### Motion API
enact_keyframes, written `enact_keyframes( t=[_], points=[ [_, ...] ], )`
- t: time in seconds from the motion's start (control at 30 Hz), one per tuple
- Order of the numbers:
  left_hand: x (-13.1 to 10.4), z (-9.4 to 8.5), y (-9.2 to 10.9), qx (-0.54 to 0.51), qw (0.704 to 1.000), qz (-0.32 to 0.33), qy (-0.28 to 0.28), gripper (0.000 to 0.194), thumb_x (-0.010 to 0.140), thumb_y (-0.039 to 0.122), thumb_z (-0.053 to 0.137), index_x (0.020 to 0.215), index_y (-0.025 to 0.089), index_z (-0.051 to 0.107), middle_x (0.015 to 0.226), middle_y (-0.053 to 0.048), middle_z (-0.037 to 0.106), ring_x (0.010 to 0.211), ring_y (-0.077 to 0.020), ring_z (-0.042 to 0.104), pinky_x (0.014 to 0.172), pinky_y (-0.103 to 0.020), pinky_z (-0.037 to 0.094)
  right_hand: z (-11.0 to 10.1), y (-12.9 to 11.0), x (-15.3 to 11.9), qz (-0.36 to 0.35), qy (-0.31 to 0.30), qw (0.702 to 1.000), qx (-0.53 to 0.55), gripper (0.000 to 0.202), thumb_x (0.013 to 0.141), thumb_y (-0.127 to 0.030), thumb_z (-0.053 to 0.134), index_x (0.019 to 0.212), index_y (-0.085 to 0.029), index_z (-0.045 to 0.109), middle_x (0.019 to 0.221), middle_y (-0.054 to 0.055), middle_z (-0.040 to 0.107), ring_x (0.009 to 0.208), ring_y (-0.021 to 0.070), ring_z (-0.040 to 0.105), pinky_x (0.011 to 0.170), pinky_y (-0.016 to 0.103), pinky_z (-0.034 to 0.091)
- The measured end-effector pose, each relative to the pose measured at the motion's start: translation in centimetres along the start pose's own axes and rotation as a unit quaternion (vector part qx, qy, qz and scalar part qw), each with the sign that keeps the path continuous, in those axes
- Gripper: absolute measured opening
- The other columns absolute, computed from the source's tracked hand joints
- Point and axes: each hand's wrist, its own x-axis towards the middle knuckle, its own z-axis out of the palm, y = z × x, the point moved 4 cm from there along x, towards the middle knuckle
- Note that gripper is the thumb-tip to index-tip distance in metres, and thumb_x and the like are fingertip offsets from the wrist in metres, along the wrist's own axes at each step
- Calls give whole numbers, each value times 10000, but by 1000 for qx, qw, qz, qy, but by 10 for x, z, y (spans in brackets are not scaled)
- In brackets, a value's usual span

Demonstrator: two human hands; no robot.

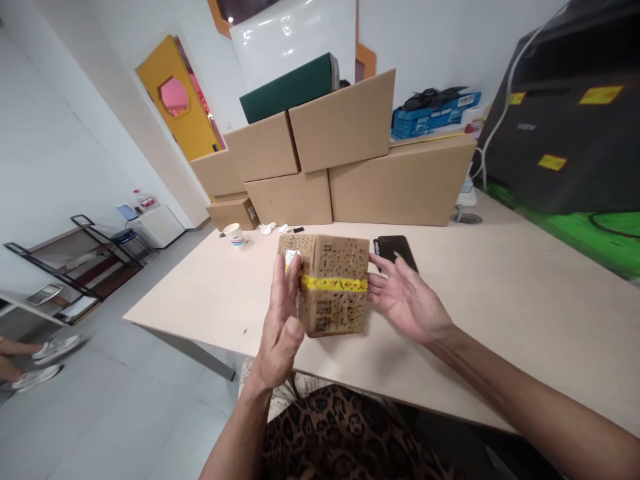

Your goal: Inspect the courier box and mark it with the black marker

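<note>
A small brown cardboard box (340, 313) with black speckled print and a band of yellow tape stands tilted near the front edge of the table (195, 293). My left hand (283, 320) lies flat against its left side, the fingers pointing up and the thumb apart. On the right, my right hand (407, 297) has its palm turned up and its fingertips at the box's right edge. The box is held between the two hands. Just behind my right hand lies a flat black object (397, 250).
Large cardboard boxes (395, 190) are stacked along the back, with a dark green box (290, 87) on top. A paper cup (233, 235) and crumpled tissues (267, 229) sit at the back left. At the right is a large black case (560, 133). A person's shoes (57, 348) show at far left.
</note>
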Motion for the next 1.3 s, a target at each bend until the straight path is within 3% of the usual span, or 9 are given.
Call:
enact_keyframes(
  t=[0.17,0.27,0.37,0.47,0.6,0.7,0.87,1.1,1.3],
  points=[
    [42,22,-22,-85,996,-19,-9,985,906,893,345,1715,360,164,1761,-73,324,1629,-337,305,1280,-518,381,-14,10,12,34,110,993,14,372,930,-617,640,1106,-292,689,1047,76,828,1086,319,759,862,473,639],
    [46,25,-40,-25,999,-2,25,865,972,807,360,1690,332,281,1770,-74,300,1644,-319,266,1323,-502,295,-28,24,17,79,186,979,4,333,905,-615,676,992,-294,683,1003,77,827,1065,328,758,842,476,646],
    [35,2,-48,137,977,25,159,789,1004,723,452,1660,297,353,1787,-65,256,1670,-280,178,1369,-471,121,-41,32,22,82,221,972,-24,368,853,-638,724,961,-287,690,1006,91,820,1085,341,739,835,482,636],
    [27,-27,-64,216,943,-30,250,863,964,743,528,1649,247,359,1789,-97,243,1681,-266,121,1370,-439,54,-49,35,24,56,224,971,-57,405,832,-666,721,1006,-301,716,1145,81,809,1192,341,693,926,509,589],
    [26,-48,-109,92,937,-191,278,841,898,720,657,1559,232,478,1767,-126,295,1661,-308,209,1351,-443,169,-51,37,22,44,262,958,-105,405,804,-663,735,1037,-332,738,1405,25,722,1396,344,556,1077,569,480],
    [28,-47,-125,11,942,-210,261,667,888,691,681,1369,231,644,1620,-127,533,1559,-333,421,1275,-492,350,-46,34,22,37,237,965,-110,391,811,-639,734,1040,-322,737,1437,21,702,1396,339,557,1067,560,494],
    [20,-53,-106,19,929,-200,310,701,866,667,723,1407,230,634,1616,-136,540,1529,-330,470,1244,-486,392,-37,21,20,28,185,981,-58,375,841,-624,720,1016,-292,724,1297,72,764,1284,327,653,965,492,590],
    [19,-55,-52,50,937,-105,328,888,874,711,694,1568,191,504,1552,-192,603,1510,-339,505,1250,-489,389,-25,-1,14,-60,115,989,-75,552,867,-724,666,1221,-302,717,1367,100,737,1369,327,621,1097,503,528],
    [17,-55,-47,36,936,-95,336,882,836,708,741,1532,199,555,1578,-184,581,1534,-345,473,1264,-498,374,-20,-2,10,-121,88,983,-105,577,809,-732,742,1195,-303,747,1408,106,724,1402,358,596,1099,545,516]
  ],
)
